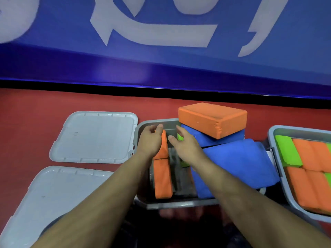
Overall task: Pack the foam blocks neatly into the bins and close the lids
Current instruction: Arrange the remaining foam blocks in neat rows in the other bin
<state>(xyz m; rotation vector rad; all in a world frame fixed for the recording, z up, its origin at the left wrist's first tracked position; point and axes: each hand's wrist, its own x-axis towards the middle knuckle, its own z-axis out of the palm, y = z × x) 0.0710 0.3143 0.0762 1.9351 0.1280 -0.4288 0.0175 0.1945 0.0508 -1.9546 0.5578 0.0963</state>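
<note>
Middle bin (179,203) part-filled, right bin (274,140) packed

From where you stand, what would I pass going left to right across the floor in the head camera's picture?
Two grey lids lying flat → middle bin, both hands over it: left hand, then right hand → big orange block atop blue blocks → right bin packed with green and orange blocks.

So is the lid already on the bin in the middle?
No, the middle bin is open, with orange blocks visible inside and two lids lying on the floor beside it.
</note>
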